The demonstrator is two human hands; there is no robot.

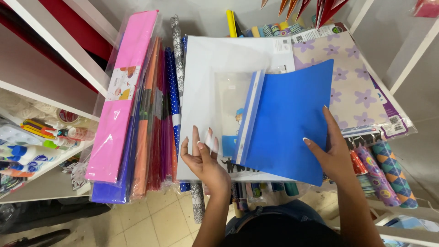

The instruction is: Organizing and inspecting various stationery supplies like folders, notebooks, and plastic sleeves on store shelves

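Note:
A blue plastic folder [288,119] with a clear front cover [233,105] lies opened over a white sheet pack [206,64]. My right hand [331,153] grips the blue cover at its right edge and lower corner, holding it tilted up. My left hand [203,158] is at the folder's lower left, fingers spread and raised, fingertips touching the clear cover near the spine. A printed picture shows through the clear cover.
Packs of pink [121,91], purple and orange crepe paper lie to the left, with dotted wrapping rolls [173,91]. A flowered paper pack [354,87] sits right, patterned rolls [388,171] below it. White shelves [50,59] at left hold glue bottles and paints [32,146].

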